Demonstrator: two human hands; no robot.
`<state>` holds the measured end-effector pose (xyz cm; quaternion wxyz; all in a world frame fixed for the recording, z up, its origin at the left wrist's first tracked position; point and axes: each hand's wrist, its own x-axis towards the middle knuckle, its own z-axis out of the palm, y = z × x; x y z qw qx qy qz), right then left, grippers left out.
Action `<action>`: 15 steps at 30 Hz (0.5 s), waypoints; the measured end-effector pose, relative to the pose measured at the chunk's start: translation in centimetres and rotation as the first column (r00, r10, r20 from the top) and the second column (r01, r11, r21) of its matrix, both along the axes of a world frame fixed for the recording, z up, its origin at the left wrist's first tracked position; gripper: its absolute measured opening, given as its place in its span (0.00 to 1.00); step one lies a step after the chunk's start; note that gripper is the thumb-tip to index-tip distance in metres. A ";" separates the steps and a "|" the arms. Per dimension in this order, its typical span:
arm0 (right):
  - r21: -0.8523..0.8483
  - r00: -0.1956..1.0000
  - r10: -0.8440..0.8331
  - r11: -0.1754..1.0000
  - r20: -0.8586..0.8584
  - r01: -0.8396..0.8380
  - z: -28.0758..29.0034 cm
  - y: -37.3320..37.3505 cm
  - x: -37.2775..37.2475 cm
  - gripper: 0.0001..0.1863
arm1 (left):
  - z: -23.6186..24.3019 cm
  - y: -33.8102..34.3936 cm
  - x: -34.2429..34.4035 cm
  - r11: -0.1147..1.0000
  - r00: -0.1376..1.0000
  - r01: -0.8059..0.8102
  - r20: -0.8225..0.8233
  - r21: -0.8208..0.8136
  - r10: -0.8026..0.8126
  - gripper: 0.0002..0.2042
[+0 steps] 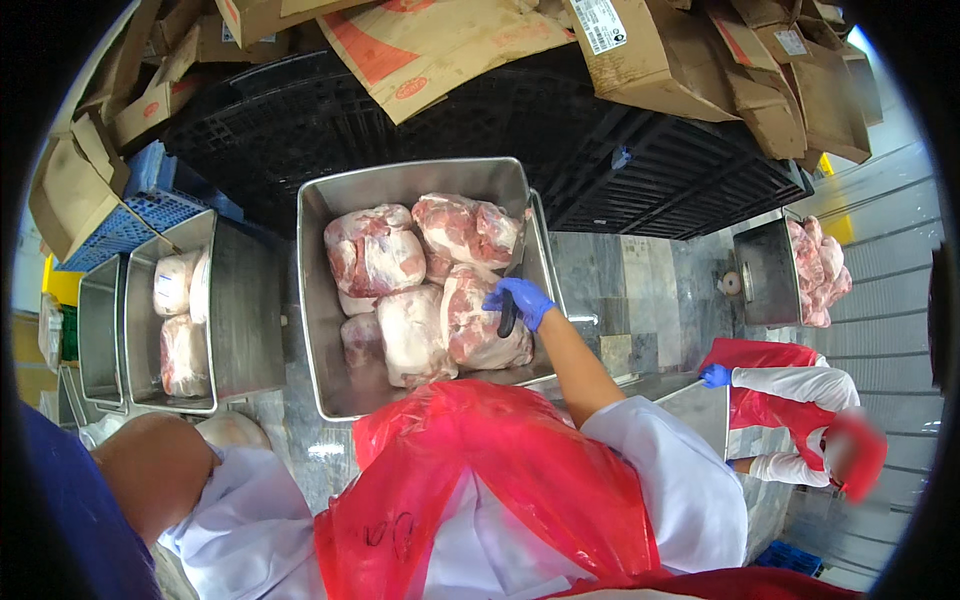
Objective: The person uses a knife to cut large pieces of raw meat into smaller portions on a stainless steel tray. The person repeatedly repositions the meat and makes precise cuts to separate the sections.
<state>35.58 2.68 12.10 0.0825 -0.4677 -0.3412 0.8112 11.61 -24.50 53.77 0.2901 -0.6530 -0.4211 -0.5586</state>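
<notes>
A blue-gloved right hand, my own, is closed round the black handle of a knife. Its blade points away from me, along the right side of a deep metal tub. Under that hand lies a large pale-pink cut of raw meat. Several more cuts fill the tub, among them a red-and-white one at the far left and a fatty one at the near middle. My left hand, in a blue glove, is raised close at the lower left; its fingers do not show.
Black plastic pallets stand beyond the tub, with flattened cardboard boxes on top. Another metal tub with meat is at left. On the right, a co-worker in a red apron touches a metal cart; farther off stands a meat-filled bin.
</notes>
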 end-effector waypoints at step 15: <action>0.138 1.000 0.001 0.990 0.013 -0.003 -1.2 -1.0 0.9 0.12 | -5.8 2.4 1.7 0.992 0.996 -0.060 0.056 -0.115 0.066 0.10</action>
